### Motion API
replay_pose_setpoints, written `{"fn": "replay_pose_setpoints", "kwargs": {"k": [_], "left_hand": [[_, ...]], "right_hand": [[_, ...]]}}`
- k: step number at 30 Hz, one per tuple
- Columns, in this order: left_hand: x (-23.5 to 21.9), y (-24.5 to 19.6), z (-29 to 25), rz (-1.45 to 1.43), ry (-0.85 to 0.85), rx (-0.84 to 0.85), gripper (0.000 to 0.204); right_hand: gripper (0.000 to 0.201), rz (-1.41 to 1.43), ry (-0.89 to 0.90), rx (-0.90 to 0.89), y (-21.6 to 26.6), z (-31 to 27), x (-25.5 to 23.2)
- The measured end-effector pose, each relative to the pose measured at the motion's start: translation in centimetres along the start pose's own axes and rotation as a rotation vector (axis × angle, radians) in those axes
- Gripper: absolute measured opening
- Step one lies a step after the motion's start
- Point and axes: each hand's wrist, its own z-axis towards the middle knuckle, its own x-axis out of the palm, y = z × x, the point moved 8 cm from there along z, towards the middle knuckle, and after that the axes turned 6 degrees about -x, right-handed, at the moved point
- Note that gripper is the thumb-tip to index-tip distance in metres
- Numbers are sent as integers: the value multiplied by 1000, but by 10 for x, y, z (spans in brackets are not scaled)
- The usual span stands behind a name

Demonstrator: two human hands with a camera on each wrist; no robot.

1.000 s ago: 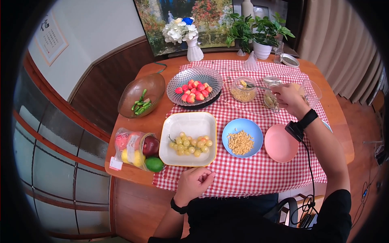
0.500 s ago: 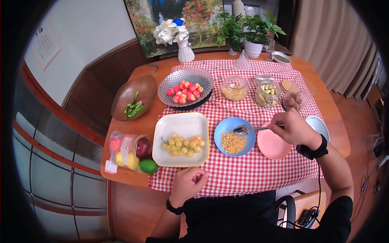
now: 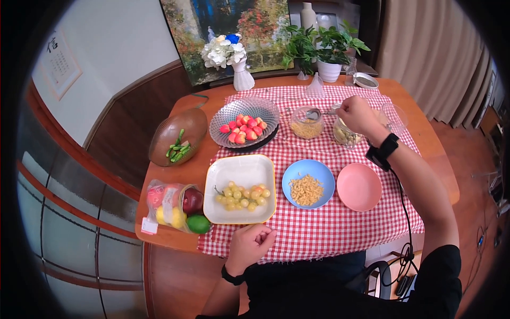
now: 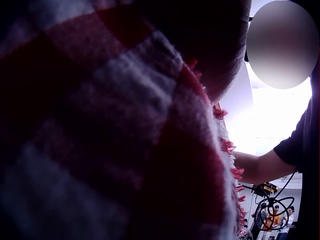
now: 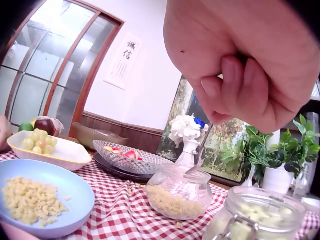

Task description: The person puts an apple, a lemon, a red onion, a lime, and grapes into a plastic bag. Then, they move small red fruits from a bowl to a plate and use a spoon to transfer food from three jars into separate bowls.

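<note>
My right hand (image 3: 360, 116) pinches the handle of a metal spoon (image 5: 201, 150). The spoon's bowl dips into the mouth of a glass jar (image 5: 172, 206) partly filled with small pale pasta. Nearer me, a blue plate (image 3: 287, 171) bears a heap of the same pasta (image 3: 307, 190). A second glass jar (image 3: 342, 139) of pale green pieces stands under my right hand, partly hidden by it. At the table's front edge my left hand (image 3: 249, 247) rests loosely curled with nothing in it, just below a white dish (image 3: 220, 175) of grapes.
A pink plate (image 3: 359, 187) lies right of the blue one. Behind are a glass bowl (image 3: 223, 114) of red and yellow fruit and a brown bowl (image 3: 159, 143) of green vegetables. Bagged fruit (image 3: 170, 207) sits at left. A checkered cloth (image 3: 319, 239) covers much of the table.
My right hand with the spoon was at the jars a second ago, then over the blue and pink plates, and is now back above the jars, spoon in the pasta jar. My left hand stayed put.
</note>
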Motion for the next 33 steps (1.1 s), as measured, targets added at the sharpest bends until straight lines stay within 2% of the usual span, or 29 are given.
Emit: {"fn": "replay_pose_setpoints", "kwargs": {"k": [6, 10, 12, 13, 16, 22, 33], "left_hand": [[-1, -2, 0, -14, -3, 3, 14], [-1, 2, -2, 22, 31, -15, 15], [-2, 2, -2, 4, 7, -3, 15], [-3, 0, -2, -15, -9, 18, 16], [-1, 5, -2, 32, 24, -7, 14], [-1, 4, -1, 34, 27, -13, 16], [1, 1, -1, 25, -8, 7, 15]], "right_hand": [[20, -48, 173, 36, -9, 27, 49], [20, 11, 176, 80, -15, 32, 65], [20, 337, 252, 387, -21, 19, 65], [20, 336, 256, 384, -21, 17, 65], [21, 647, 273, 559, -27, 0, 72], [15, 818, 258, 609, -36, -12, 75], [14, 893, 157, 629, -46, -28, 62]]}}
